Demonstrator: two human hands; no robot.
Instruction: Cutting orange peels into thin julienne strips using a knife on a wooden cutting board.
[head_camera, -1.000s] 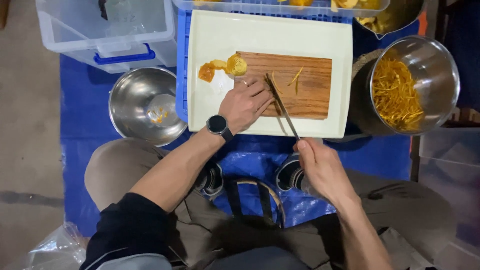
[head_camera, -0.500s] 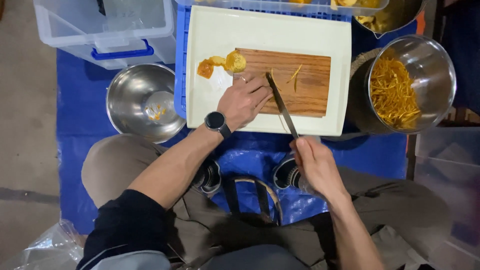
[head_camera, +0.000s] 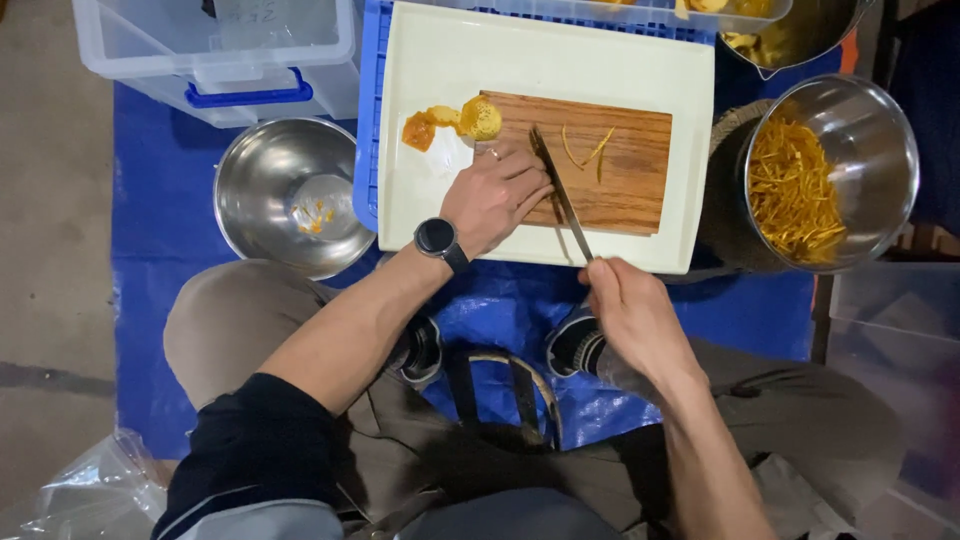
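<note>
Here the person sat over a blue tarpaulin sheet (head_camera: 770, 310) spread on the floor, with a large white rectangular plastic tray (head_camera: 640, 80) laid across it. On that tray lay a brown wooden cutting board (head_camera: 630, 170), and to its right stood a tall round steel pot (head_camera: 880, 130) filled with thin orange-yellow strips. A smaller empty steel bowl (head_camera: 285, 195) sat to the left of the tray, just beside it.

The left hand (head_camera: 495, 195), a dark watch on its wrist, pressed flat with curled fingers on the board's left end; whatever it held down was hidden beneath it. The right hand (head_camera: 630, 315) was closed around the handle of a long narrow knife (head_camera: 560, 195), the blade slanting up across the board right beside the left fingers. A few cut yellow slivers (head_camera: 590, 150) lay loose on the board, and some orange peel pieces (head_camera: 450, 122) waited at its upper left corner, partly on the tray.

The step in hand looked like slicing peel into thin strips. The next stroke would call for a steady downward cut close to the fingertips, which needed to stay tucked back.
</note>
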